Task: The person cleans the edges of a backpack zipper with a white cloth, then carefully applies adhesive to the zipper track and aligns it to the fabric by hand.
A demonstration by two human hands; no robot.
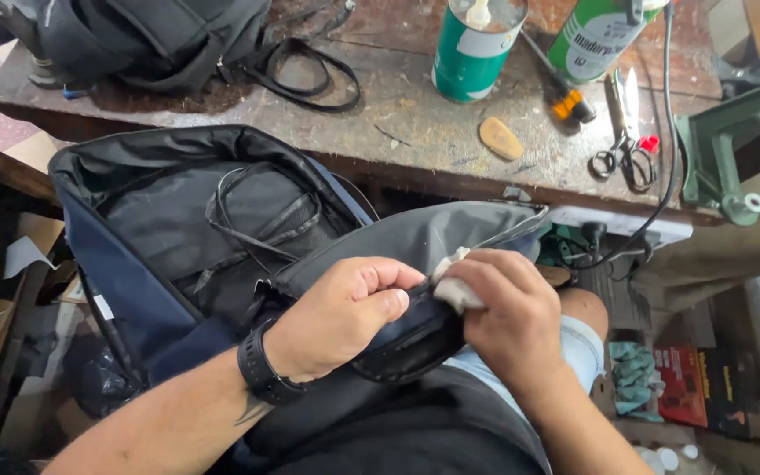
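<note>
A dark blue and black backpack lies open across my lap, its black lining and straps showing. My left hand, with a black watch on the wrist, pinches a folded edge of the bag near its grey flap. My right hand presses a small white cloth against that same edge, right beside my left fingers. The black trim under both hands curves down toward my knee.
A worn wooden workbench stands ahead with a green can, a second green container, scissors, a screwdriver, a tan oval piece, another black bag and a green vice. Boxes sit at floor right.
</note>
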